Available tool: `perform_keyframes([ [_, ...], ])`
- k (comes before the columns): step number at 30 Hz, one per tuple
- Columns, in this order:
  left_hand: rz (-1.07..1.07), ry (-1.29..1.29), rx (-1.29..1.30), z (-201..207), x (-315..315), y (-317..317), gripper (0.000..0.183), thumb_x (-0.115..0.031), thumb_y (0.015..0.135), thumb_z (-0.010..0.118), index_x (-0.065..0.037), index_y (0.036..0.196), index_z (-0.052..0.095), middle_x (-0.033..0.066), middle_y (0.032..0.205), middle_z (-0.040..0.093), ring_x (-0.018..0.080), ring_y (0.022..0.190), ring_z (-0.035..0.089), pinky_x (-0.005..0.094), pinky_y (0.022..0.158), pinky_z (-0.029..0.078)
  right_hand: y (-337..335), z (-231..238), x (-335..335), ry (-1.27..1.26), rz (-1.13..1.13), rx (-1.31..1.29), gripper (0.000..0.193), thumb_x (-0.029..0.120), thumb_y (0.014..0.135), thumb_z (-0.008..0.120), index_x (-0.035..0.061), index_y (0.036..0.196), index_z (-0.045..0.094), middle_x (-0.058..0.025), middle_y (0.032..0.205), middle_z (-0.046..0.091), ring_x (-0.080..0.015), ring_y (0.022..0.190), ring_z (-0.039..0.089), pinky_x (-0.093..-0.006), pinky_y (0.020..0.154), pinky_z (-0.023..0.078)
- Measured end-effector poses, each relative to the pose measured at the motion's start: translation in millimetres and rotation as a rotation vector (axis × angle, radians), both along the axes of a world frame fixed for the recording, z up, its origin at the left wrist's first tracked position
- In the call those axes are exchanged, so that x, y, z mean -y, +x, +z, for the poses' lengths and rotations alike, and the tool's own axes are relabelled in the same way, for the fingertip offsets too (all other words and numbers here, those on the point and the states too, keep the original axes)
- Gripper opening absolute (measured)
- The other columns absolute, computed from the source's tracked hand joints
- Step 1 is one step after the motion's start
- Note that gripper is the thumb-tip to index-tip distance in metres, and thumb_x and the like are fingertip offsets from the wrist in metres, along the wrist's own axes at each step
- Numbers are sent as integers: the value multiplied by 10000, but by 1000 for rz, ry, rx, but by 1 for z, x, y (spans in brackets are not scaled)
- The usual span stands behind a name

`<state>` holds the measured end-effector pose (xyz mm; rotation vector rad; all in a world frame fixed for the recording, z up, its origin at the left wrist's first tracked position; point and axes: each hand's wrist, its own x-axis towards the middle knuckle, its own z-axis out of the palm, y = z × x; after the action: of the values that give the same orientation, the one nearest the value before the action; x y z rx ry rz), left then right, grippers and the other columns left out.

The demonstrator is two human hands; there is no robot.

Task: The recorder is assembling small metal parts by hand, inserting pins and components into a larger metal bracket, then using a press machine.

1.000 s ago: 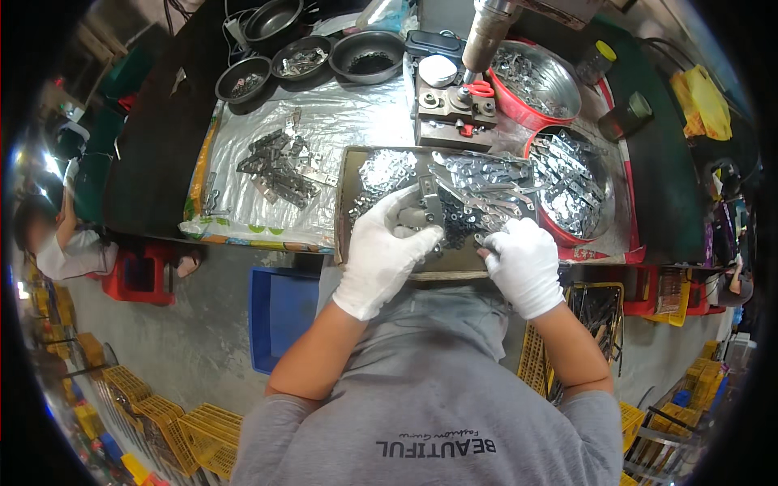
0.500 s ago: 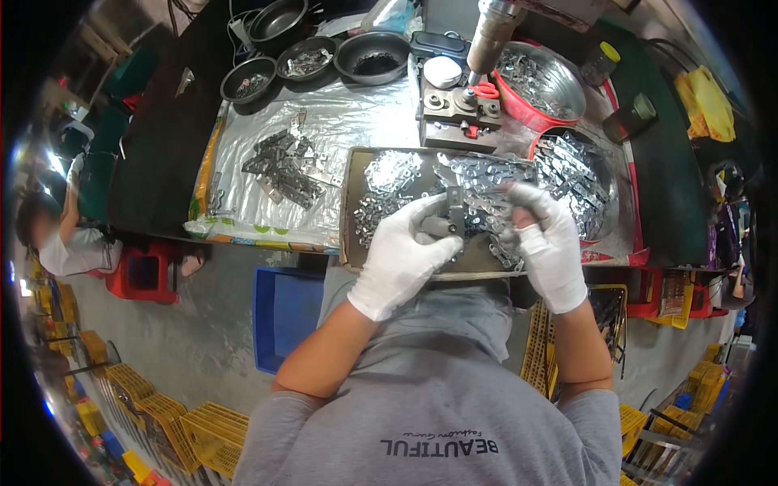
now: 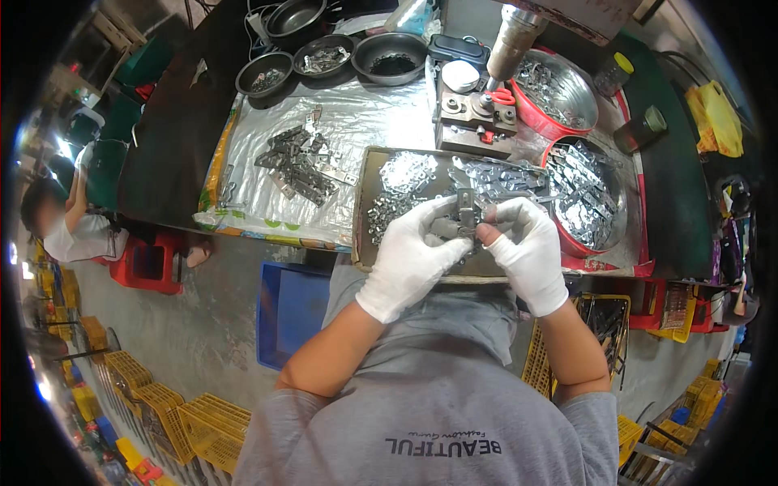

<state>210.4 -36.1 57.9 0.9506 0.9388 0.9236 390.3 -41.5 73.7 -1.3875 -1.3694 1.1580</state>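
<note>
Metal bracket (image 3: 466, 212) pinched by left hand (image 3: 412, 257), apparently for steadiness; right hand (image 3: 525, 253) curled beside it, hold unclear; tray (image 3: 371, 180) beneath fingers

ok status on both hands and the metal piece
Left hand holding metal bracket over tray. Right hand close beside bracket, contact unclear. Loose small parts in tray, below hands.

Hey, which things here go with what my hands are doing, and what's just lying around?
Likely in use:
- metal strip in your left hand, right hand close by
- tray beneath
- small metal parts in it

Probably just around:
- yellow bag
- blue bin
- yellow-lidded jar
</note>
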Motion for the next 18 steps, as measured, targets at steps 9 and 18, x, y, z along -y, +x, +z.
perform_keyframes([
  [9,-11,24,-59,2,-3,2,493,39,856,658,13,1333,538,46,997,662,53,801,604,195,688,496,2,-6,-4,-51,-4,65,146,62,856,735,12,953,638,0,754,621,-29,637,523,-195,580,440],
  [18,163,38,-97,-1,-11,-13,518,-23,838,687,26,1331,539,34,933,649,55,746,597,198,668,500,31,-1,-36,214,-155,420,117,113,832,733,39,913,694,-71,785,662,-154,670,601,-290,644,487],
])
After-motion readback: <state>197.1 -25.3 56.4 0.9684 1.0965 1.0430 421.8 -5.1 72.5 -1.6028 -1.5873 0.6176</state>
